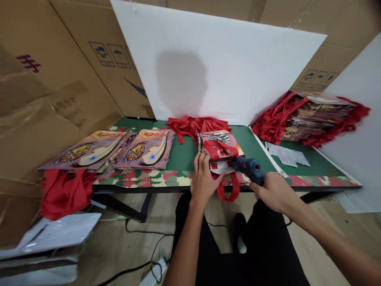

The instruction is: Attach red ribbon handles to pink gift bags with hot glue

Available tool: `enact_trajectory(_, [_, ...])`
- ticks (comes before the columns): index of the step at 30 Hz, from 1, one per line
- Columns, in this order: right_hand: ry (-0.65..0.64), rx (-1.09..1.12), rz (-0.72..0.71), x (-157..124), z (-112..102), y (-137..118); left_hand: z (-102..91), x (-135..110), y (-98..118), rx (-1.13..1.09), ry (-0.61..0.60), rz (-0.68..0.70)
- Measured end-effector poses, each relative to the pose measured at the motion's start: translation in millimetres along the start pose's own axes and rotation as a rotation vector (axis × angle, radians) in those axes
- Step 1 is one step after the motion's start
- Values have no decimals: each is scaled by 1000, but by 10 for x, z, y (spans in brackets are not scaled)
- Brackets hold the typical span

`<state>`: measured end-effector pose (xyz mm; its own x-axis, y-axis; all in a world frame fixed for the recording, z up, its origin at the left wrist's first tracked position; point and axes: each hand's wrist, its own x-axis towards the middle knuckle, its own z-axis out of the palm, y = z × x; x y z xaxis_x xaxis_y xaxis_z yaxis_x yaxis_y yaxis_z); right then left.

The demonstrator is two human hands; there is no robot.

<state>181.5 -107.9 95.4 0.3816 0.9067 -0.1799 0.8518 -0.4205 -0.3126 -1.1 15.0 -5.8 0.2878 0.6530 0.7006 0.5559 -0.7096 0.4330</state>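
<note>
The printed bag (222, 147) is lying flat at the table's (184, 153) near edge, its red handle (228, 190) hanging over toward me. My left hand (204, 178) is pressing its left side, fingers spread, grasping nothing. My right hand (275, 192) is clenching the blue glue gun (248, 167), nozzle pointing left at the bag. 1 heap of red straps (196, 125) is lying behind.

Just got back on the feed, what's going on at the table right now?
A person sits at the green table. The left hand presses down a printed bag with red handles, its fingers on the bag's edge. The right hand holds a blue glue gun, nozzle toward the bag. Flat printed bags lie stacked on the left.
</note>
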Motion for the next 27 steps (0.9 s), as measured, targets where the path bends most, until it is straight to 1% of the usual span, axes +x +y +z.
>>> enact_trajectory(2, [39, -131, -40, -26, 31, -116, 13, -6, -1, 6, 15, -9])
enact_trajectory(4, [58, -224, -51, -32, 44, -213, 26, -12, -4, 10, 26, -4])
enact_trajectory(6, [56, -224, -24, -24, 37, -239, 35, -15, -8, 9, 34, 1])
enact_trajectory(8, [30, -89, 32, -21, 22, -173, 39, -16, -10, 9, 34, -4])
enact_trajectory(11, [-7, 324, 102, -57, 21, 39, 39, -14, -9, 5, 18, -13])
enact_trajectory(13, [3, 576, 132, -97, 48, 171, 36, -13, -7, -3, 10, -16])
enact_trajectory(15, [28, 744, 157, -129, 97, 247, 30, -12, -4, -10, 8, -21])
enact_trajectory(17, [41, 876, 184, -135, 157, 267, 24, -11, -2, -16, 7, -27])
enact_trajectory(20, [32, 1039, 253, -102, 239, 236, 19, -9, -2, -17, 11, -26])
enact_trajectory(23, [-3, 1110, 332, -52, 281, 180, 18, -4, -9, -13, 16, -21])
enact_trajectory(25, [-62, 1135, 325, -17, 289, 138, 16, 0, -14, -13, 17, -21])
enact_trajectory(27, [-124, 1155, 263, 31, 299, 100, 13, 3, -19, -12, 21, -17])
